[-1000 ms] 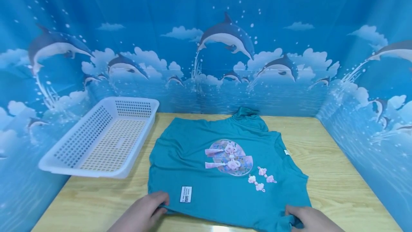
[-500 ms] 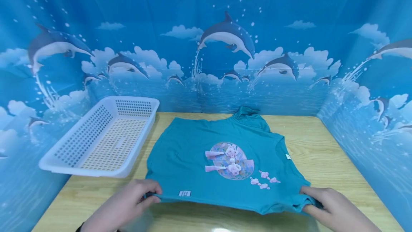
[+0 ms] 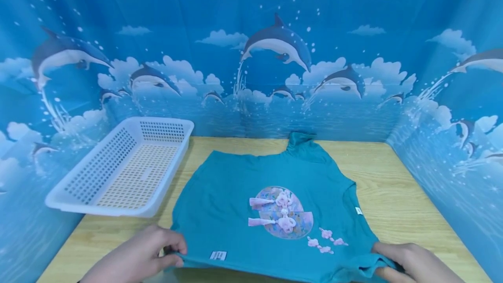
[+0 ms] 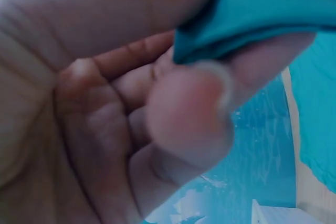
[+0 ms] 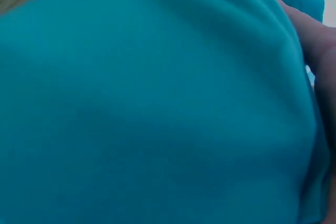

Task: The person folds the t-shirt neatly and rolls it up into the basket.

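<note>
The teal shirt [image 3: 253, 191] spreads between left hand [image 3: 143, 250] and right hand [image 3: 412, 260] (both pinching its cloth).

Blue fabric backdrop [image 3: 220, 8], printed w/ grey-&-white dolphins [image 3: 277, 40], white clouds [image 3: 224, 40] & pale-blue sea [image 3: 255, 119], stands along desk's back edge, cont. fwd along L & R edges. Desk [image 3: 397, 187]: pale yellow, wood-grain top, grain clearest nr R edge. Vert. folds in cloth, esp. upper L. Light soft, approx. even.
</note>
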Demonstrator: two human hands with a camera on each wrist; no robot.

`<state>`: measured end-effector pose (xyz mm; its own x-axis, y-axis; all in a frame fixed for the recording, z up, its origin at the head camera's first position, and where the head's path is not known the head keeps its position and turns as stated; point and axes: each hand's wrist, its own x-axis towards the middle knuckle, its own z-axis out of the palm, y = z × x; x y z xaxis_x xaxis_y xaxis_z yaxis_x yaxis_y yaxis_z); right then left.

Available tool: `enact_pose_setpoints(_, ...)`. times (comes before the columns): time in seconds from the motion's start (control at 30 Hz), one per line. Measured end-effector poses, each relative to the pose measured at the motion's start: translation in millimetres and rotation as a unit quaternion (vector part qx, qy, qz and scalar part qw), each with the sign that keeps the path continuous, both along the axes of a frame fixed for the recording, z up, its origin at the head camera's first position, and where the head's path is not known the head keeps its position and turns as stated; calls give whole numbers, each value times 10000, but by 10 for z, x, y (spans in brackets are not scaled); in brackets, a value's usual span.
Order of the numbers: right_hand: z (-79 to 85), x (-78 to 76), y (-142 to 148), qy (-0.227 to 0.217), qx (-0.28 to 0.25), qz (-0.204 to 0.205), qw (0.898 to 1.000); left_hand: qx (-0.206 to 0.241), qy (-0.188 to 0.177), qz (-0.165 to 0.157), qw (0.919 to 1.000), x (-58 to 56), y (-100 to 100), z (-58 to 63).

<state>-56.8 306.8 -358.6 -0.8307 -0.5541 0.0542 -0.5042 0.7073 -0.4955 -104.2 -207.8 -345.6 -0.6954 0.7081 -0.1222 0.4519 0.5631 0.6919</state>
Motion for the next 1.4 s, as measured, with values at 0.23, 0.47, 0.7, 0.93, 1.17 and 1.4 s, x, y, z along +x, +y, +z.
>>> enact_pose_setpoints(0.23, 161, -267, -89, 146, 673, -739, 9949, 107, 59, 573, 9983, -170, -1, 31)
enact_pose_setpoints(0.47, 199, -770, -257, 847, 1022, -1258, 9831, -728, 1688, 1436, 9724, -440, 230, -25)
enact_pose_setpoints(0.7, -150, -1361, -314, 1399, 1421, -1092, 9738, -1227, 2219, 2041, 9455, -710, 432, -351)
enact_pose_setpoints(0.93, -446, -1868, -321, 853, 1313, -1153, 9809, -1193, 2072, 2313, 9431, -939, 512, -635)
enact_pose_setpoints(1.17, -686, -2295, -327, 513, 1327, -1142, 9832, -949, 1753, 2439, 9491, -1160, 462, -902)
enact_pose_setpoints(1.4, -812, -2325, -229, 482, 1067, -1506, 9816, -1152, 1335, 2536, 9511, -1172, 454, -1044)
